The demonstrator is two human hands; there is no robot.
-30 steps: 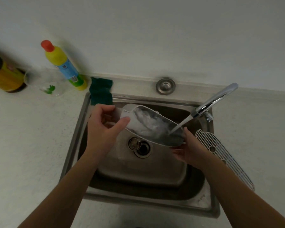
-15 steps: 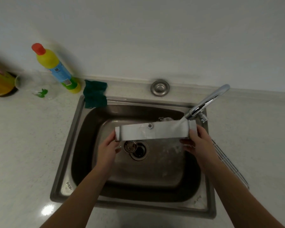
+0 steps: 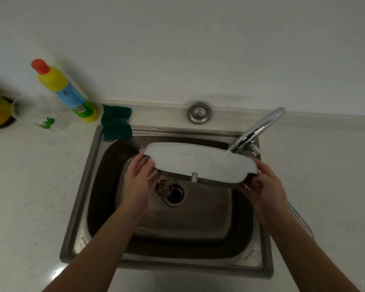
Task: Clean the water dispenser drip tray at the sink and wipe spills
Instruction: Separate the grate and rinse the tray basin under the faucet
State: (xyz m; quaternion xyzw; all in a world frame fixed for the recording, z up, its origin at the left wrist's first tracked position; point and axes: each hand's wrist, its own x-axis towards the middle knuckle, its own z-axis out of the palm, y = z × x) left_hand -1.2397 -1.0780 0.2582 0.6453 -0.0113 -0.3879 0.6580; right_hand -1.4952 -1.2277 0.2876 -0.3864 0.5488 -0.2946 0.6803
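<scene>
Far left on the tabletop (image 3: 30,186) stood a yellow bottle (image 3: 61,89), with a green sponge (image 3: 116,123) draped over the corner of the sink (image 3: 82,207), and nobody was touching either one. So I'd call this the rinse stage, maybe halfway. The left hand (image 3: 139,173) had its grip pinched on the left end of the drip tray (image 3: 198,163), which was held level over the basin, above the drain, flat white face up. The faucet (image 3: 259,129) was running right onto its right end. The right hand (image 3: 261,186) cupped that end from underneath, fingers curled round the edge. A wire grille (image 3: 299,220) peeked out behind the right arm. Drying and wiping spills looked like what was left.
</scene>
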